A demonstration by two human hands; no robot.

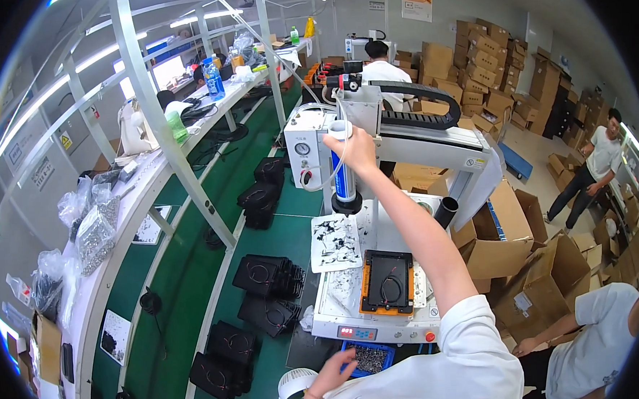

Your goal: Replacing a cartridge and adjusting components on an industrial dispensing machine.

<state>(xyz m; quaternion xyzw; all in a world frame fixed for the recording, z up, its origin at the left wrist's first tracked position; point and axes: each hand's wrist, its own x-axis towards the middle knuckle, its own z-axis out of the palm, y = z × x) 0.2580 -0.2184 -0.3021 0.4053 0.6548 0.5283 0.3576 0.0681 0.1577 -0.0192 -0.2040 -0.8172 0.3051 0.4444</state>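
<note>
My right hand (354, 151) reaches up and is closed around the top of a blue cartridge (343, 180), by its white cap with a clear hose. The cartridge stands upright on the benchtop machine (309, 144), its lower end in a black collar. Low in the picture, my left hand (333, 374) is at the edge of a blue tray (386, 361) of small screws, fingers stretched and apart. On the machine bed, a black rectangular panel (387, 283) with a coiled cable sits in an orange fixture (366, 287). Beside it lies a white sheet (334, 242) smeared black.
Stacks of black panels (266, 278) lie on the green conveyor (216, 299) to the left. A white fan (297, 385) is near my left forearm. Open cartons (548, 281) crowd the right side, where a co-worker (594, 344) is close by. A gantry arm (432, 150) spans the machine.
</note>
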